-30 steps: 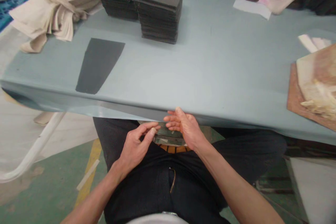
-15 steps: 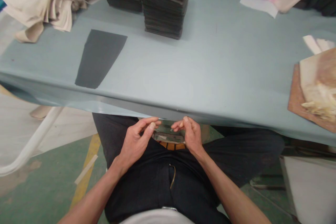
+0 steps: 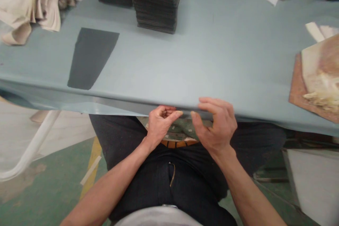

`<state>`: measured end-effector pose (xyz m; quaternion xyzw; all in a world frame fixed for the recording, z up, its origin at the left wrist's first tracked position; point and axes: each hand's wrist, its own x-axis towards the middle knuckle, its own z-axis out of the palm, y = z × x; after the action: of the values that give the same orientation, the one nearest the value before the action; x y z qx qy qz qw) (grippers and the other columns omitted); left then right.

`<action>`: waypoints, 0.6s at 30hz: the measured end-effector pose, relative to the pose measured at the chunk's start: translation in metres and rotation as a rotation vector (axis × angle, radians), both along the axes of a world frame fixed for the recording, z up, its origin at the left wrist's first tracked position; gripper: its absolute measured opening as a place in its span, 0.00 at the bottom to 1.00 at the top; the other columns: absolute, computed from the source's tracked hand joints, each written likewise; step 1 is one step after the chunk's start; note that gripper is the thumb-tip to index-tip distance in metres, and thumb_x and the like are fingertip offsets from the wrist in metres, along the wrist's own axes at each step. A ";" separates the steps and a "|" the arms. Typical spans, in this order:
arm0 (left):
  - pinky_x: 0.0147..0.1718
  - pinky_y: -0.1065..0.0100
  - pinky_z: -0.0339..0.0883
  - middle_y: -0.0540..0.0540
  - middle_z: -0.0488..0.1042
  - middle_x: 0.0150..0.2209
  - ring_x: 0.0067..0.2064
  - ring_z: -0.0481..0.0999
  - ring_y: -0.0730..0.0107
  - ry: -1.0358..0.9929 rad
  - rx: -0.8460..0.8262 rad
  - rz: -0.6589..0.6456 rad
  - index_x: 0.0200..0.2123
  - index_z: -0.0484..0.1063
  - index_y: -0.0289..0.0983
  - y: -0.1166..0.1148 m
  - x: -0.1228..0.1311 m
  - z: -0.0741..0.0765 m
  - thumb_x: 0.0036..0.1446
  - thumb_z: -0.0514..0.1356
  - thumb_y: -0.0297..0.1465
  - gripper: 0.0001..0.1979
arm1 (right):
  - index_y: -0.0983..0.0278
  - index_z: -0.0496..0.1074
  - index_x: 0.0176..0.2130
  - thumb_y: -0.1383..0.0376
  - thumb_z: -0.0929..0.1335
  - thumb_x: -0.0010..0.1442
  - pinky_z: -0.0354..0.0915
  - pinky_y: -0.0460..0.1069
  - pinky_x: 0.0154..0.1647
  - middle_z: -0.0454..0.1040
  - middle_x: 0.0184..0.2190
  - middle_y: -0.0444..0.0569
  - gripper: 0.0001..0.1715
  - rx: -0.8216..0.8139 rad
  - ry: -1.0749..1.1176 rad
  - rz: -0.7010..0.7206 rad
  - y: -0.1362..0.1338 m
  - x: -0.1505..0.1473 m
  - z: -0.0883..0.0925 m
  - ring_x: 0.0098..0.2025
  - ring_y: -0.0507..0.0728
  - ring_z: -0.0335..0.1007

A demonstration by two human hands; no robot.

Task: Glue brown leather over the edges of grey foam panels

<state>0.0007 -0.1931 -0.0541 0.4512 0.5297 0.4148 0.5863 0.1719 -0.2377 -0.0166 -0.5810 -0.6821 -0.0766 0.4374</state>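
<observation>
My left hand (image 3: 161, 123) is at the table's front edge, above my lap, its fingers curled and the thumb brought near them; whether something small is between them I cannot make out. Just to its right, my right hand (image 3: 215, 123) is open, thumb and fingers apart with nothing between them, fingertips by the edge of the blue-grey table cover (image 3: 201, 60). A dark grey tapered piece (image 3: 92, 58) lies flat on the cover, left of both hands. Beyond it stand tall stacks of dark pieces (image 3: 156, 10).
Cream cloth strips (image 3: 39, 3) lie bundled at the back left. On the right are a brown board (image 3: 299, 84) with pale material on it and white scraps (image 3: 315, 31). A white tube frame (image 3: 39, 141) stands below the table at left.
My right hand has risen towards the table edge and spread its fingers. My left hand has moved right and slightly up. The view has shifted a little, so the table items appear further left.
</observation>
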 end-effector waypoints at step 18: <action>0.42 0.65 0.72 0.46 0.87 0.35 0.38 0.83 0.61 0.269 0.089 -0.209 0.38 0.86 0.41 0.015 -0.035 -0.029 0.53 0.73 0.42 0.13 | 0.62 0.78 0.49 0.55 0.70 0.71 0.67 0.61 0.60 0.82 0.57 0.58 0.15 -0.095 -0.112 -0.124 0.031 0.008 -0.020 0.57 0.67 0.76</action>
<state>-0.0339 -0.1783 -0.0830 0.5809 0.5348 0.3105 0.5293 0.1796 -0.2069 -0.0371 -0.6372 -0.6709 -0.1035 0.3649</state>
